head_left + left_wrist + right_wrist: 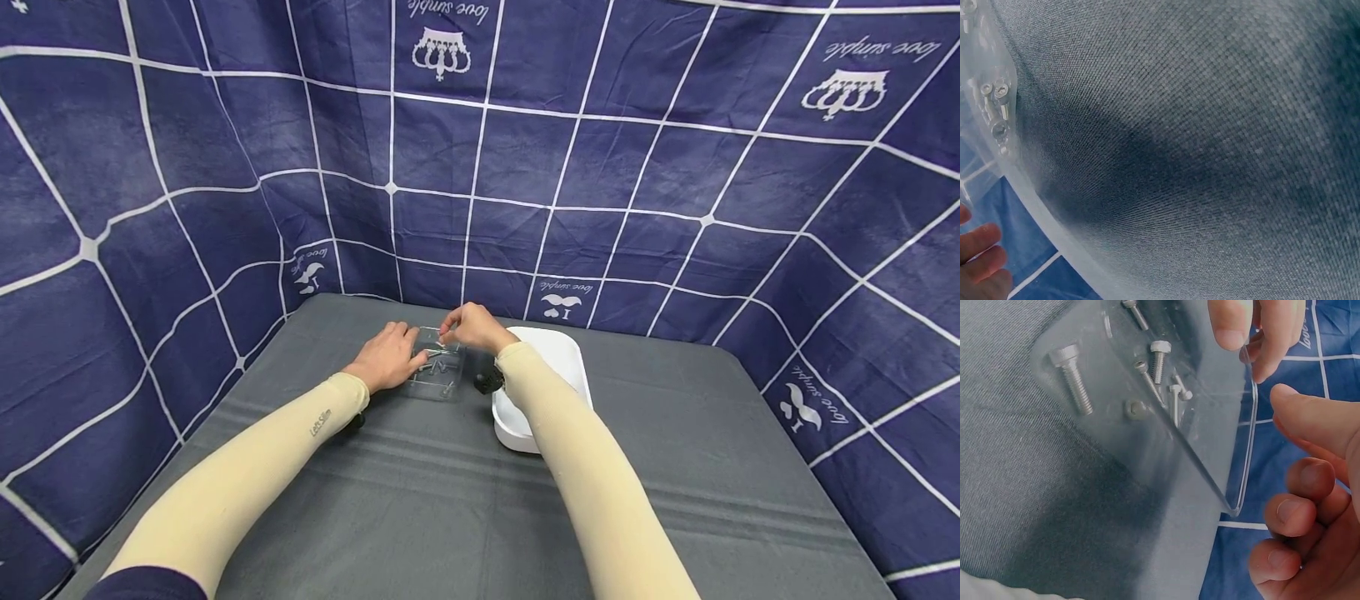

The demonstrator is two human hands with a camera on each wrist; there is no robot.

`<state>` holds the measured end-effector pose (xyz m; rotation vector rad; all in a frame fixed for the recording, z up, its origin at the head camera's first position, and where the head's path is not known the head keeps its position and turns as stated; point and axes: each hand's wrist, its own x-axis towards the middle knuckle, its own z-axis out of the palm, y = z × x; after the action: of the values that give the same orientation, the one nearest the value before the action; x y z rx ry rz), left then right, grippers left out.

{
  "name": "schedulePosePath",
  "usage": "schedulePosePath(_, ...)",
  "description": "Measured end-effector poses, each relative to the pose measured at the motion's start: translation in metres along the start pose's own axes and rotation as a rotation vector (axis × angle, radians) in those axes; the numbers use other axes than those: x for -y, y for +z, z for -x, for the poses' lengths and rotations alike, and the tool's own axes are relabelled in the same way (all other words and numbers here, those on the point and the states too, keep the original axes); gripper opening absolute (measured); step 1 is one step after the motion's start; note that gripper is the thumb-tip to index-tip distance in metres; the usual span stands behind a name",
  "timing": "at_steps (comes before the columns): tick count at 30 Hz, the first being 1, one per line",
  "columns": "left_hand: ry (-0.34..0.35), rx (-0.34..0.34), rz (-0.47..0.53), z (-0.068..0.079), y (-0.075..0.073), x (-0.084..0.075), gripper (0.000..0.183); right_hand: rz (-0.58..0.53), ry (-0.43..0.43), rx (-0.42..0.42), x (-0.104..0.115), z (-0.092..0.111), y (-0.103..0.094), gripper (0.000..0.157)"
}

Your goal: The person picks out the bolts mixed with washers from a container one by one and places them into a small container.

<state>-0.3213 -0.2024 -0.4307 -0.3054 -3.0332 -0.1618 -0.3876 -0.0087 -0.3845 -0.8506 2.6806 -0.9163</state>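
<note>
My left hand (387, 357) rests along the left side of a clear plastic box (438, 395), its fingers spread and its thumb reaching across. Several silver socket-head bolts lie in and around the box; the nearest in the right wrist view is a large bolt (1074, 378), beside a shorter bolt (1159, 362). Over the box's far right part is my right hand (474, 328), fingers bent and thumb near the index finger. Whether something small sits between those fingertips is hidden. More bolts (1001, 92) show through the clear plastic in the left wrist view.
A white tray (558, 350) stands right of the box, under my right forearm. Grey cloth (420, 500) covers the table. Behind the table and on both sides hangs a blue curtain (570, 158) with white lines.
</note>
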Motion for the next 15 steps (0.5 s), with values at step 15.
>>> schedulePosePath(15,0.056,0.013,-0.042,0.009,-0.008,-0.01,0.068,0.136,-0.102,-0.089,-0.011,0.032,-0.008,0.014)
